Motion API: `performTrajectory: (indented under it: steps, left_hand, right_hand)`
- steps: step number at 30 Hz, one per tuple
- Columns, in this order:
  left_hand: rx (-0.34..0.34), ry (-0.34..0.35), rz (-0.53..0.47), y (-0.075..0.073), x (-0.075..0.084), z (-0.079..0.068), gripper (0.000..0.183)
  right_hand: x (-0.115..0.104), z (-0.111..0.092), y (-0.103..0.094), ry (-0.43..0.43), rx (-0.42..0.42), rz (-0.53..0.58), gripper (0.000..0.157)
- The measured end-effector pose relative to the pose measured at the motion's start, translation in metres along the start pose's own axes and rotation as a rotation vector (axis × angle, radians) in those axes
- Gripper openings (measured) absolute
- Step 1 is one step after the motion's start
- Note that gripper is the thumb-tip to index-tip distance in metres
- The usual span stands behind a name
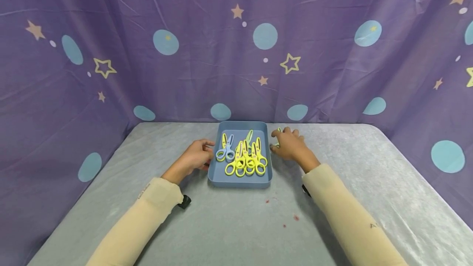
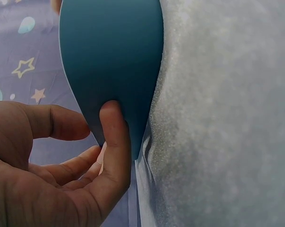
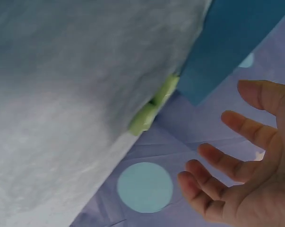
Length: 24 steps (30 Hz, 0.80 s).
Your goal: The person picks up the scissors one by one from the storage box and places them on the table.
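A blue-grey tray (image 1: 240, 184) holds several yellow scissors (image 1: 239, 159), one light green pair (image 1: 250, 136) and a blue-and-yellow pair (image 1: 230, 151) at its left. My left hand (image 1: 197, 154) is at the tray's left side; in the left wrist view a fingertip (image 2: 113, 113) rests against the outer wall (image 2: 114, 56), with the other fingers loosely bent near the rim. To the right of the tray, my right hand (image 1: 292, 145) hovers with spread fingers over light green scissors (image 3: 144, 118) lying on the table. The hand partly covers them in the head view, and its fingers look apart from them.
A grey cloth-covered table (image 1: 236, 225) extends around the tray, with small red marks (image 1: 296, 217) near the front. Behind it hangs a purple curtain (image 1: 207, 89) printed with stars and blue ovals.
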State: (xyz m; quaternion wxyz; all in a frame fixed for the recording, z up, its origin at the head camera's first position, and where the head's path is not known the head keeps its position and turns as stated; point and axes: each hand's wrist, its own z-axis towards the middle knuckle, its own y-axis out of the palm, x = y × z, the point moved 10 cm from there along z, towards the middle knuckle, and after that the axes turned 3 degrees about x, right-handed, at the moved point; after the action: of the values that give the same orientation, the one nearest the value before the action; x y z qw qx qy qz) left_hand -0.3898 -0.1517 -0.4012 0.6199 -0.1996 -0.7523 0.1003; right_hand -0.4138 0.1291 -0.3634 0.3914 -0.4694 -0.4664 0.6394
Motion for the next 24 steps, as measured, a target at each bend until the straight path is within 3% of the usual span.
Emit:
performTrajectory:
  steps: [8,16,24]
  left_hand:
    - [0.002,-0.004,-0.007,0.0,-0.001,0.0,0.056]
    - [0.001,-0.006,-0.008,0.0,-0.002,-0.001,0.055]
    - [0.003,-0.004,-0.001,0.0,-0.001,-0.001,0.054]
  right_hand:
    - [-0.034,-0.011,-0.023,-0.047,0.092,-0.017,0.052]
    - [-0.074,-0.021,-0.024,-0.124,0.091,-0.042,0.056]
    - [-0.1,-0.025,-0.016,-0.149,0.056,-0.036,0.056]
